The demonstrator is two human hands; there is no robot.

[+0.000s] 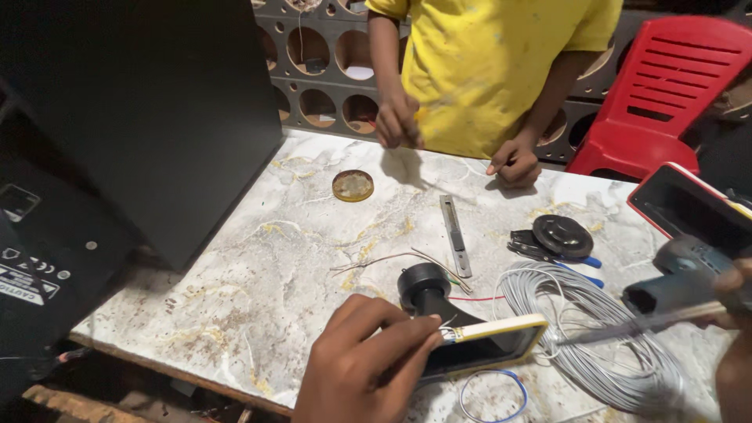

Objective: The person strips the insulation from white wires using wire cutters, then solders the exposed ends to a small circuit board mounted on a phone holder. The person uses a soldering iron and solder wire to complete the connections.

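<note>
head view: the yellow-edged horn piece (489, 345) lies at the marble table's (258, 274) near edge. your left hand (364, 368) pinches a thin wire at its corner while your right hand (732, 301) grips the soldering gun (677, 286). soldering looks underway; keep that wire steady.

A marble-patterned desk (258, 266) is standing before grey panels (321, 70) with round holes; a red plastic chair (666, 86) is sitting behind.

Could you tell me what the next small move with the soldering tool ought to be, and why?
Probably bring the soldering tool's tip left to the thin wires the left hand pinches against the horn part's yellow rim; a gap separates them.
</note>
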